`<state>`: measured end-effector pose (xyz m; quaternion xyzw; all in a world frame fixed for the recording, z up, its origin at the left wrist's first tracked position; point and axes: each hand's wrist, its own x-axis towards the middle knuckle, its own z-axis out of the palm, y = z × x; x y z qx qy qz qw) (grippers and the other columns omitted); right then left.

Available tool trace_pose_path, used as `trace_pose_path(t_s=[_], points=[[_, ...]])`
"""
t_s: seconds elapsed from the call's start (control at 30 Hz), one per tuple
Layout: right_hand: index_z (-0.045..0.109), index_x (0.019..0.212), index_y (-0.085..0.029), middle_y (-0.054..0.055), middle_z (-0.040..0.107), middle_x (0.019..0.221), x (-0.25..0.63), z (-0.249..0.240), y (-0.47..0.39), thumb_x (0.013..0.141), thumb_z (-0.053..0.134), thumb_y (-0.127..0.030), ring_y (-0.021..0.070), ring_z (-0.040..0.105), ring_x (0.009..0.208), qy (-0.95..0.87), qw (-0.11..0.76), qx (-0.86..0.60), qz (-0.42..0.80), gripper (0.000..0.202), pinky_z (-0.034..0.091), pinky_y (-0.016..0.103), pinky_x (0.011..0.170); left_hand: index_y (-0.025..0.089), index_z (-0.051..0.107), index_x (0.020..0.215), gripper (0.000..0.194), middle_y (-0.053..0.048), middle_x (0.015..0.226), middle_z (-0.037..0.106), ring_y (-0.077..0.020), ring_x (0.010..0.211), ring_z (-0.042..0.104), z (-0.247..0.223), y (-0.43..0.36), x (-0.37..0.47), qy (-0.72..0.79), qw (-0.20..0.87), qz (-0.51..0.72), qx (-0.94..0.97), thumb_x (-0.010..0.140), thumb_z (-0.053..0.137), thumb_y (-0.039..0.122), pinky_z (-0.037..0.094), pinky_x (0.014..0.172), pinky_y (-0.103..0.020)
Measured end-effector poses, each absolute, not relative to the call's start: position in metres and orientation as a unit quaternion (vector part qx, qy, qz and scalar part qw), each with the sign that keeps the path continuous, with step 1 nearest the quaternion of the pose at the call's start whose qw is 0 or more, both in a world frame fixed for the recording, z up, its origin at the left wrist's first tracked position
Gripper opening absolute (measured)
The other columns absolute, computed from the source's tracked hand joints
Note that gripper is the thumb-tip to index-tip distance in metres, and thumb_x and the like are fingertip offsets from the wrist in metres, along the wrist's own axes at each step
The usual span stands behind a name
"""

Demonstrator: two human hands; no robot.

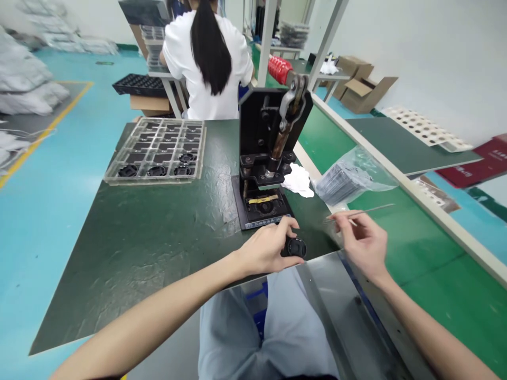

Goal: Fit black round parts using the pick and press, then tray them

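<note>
Near the front edge of the dark green table, my left hand [269, 245] is closed around a round black plastic part [297, 247], thumb and fingers on its sides. My right hand [362, 240] pinches a thin, pointed metal tool like tweezers [372, 209], over the table's right edge. Just beyond my left hand stands a black hand press [259, 126] with a red-gripped lever [280, 69]. In its base fixture [264, 206] lies a yellow strip [263, 199] across a round dark recess.
A clear compartment tray [156, 181] with several black parts lies at the table's back left. Right of the press are crumpled white material [299, 180] and a plastic bag of thin grey pieces [348, 177]. A green conveyor belt [412, 253] runs along the right. Ahead sits another person [214, 100].
</note>
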<state>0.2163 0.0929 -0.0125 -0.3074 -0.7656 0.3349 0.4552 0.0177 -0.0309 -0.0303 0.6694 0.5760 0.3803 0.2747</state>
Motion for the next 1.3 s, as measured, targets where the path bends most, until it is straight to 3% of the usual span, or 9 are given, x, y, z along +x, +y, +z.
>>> trace_pose_path(t_s=[0.13, 0.27, 0.53, 0.7, 0.87, 1.13, 1.3], points=[[0.069, 0.078, -0.015, 0.007, 0.070, 0.078, 0.218, -0.032, 0.107, 0.096, 0.070, -0.055, 0.0140, 0.063, 0.062, -0.788, 0.412, -0.292, 0.353, 0.043, 0.053, 0.022, 0.055, 0.022, 0.052, 0.113, 0.057, -0.002, 0.095, 0.071, -0.0188, 0.079, 0.070, -0.015, -0.029, -0.001, 0.661, 0.072, 0.432, 0.609, 0.079, 0.083, 0.056, 0.054, 0.075, -0.032], [0.069, 0.083, -0.016, 0.007, 0.072, 0.085, 0.222, -0.043, 0.109, 0.100, 0.068, -0.046, 0.0153, 0.067, 0.069, -0.810, 0.402, -0.279, 0.324, 0.034, 0.053, 0.023, 0.058, 0.021, 0.058, 0.095, 0.041, -0.001, 0.086, 0.069, -0.0178, 0.078, 0.068, -0.010, -0.024, -0.024, 0.734, -0.048, 0.386, 0.558, 0.079, 0.084, 0.049, 0.051, 0.072, -0.028], [0.071, 0.089, -0.018, 0.004, 0.073, 0.088, 0.223, -0.040, 0.106, 0.100, 0.066, -0.024, 0.0163, 0.068, 0.072, -0.859, 0.403, -0.220, 0.229, 0.014, 0.053, 0.026, 0.059, 0.021, 0.060, 0.092, 0.040, -0.001, 0.087, 0.069, -0.0189, 0.082, 0.064, -0.016, -0.023, -0.028, 0.743, -0.063, 0.380, 0.547, 0.080, 0.083, 0.051, 0.050, 0.074, -0.029], [0.070, 0.099, -0.018, 0.005, 0.073, 0.092, 0.221, -0.028, 0.101, 0.102, 0.059, -0.016, 0.0189, 0.071, 0.083, -0.882, 0.415, -0.161, 0.154, 0.011, 0.059, 0.030, 0.075, 0.021, 0.060, 0.092, 0.040, -0.001, 0.088, 0.069, -0.0197, 0.082, 0.064, -0.013, -0.023, -0.031, 0.747, -0.065, 0.371, 0.548, 0.078, 0.084, 0.050, 0.050, 0.072, -0.030], [0.068, 0.088, -0.018, 0.003, 0.073, 0.087, 0.242, -0.017, 0.117, 0.102, 0.059, -0.024, 0.0160, 0.070, 0.073, -0.859, 0.425, -0.256, 0.125, 0.018, 0.056, 0.026, 0.069, 0.022, 0.060, 0.092, 0.040, 0.000, 0.088, 0.070, -0.0198, 0.083, 0.065, -0.013, -0.023, -0.033, 0.747, -0.070, 0.371, 0.547, 0.077, 0.085, 0.049, 0.049, 0.072, -0.030], [0.069, 0.081, -0.018, 0.007, 0.074, 0.084, 0.276, -0.028, 0.138, 0.102, 0.053, -0.053, 0.0184, 0.068, 0.064, -0.845, 0.356, -0.375, 0.139, 0.043, 0.055, 0.028, 0.062, 0.022, 0.060, 0.091, 0.041, 0.002, 0.087, 0.070, -0.0190, 0.080, 0.064, -0.017, -0.020, -0.035, 0.731, -0.090, 0.386, 0.555, 0.075, 0.088, 0.048, 0.048, 0.068, -0.030], [0.069, 0.089, -0.018, 0.007, 0.073, 0.087, 0.275, -0.027, 0.137, 0.100, 0.056, -0.051, 0.0187, 0.066, 0.066, -0.847, 0.344, -0.375, 0.153, 0.037, 0.054, 0.030, 0.062, 0.022, 0.057, 0.094, 0.043, 0.001, 0.089, 0.068, -0.0185, 0.083, 0.062, -0.020, -0.022, -0.035, 0.722, -0.087, 0.393, 0.563, 0.076, 0.087, 0.048, 0.048, 0.071, -0.029]])
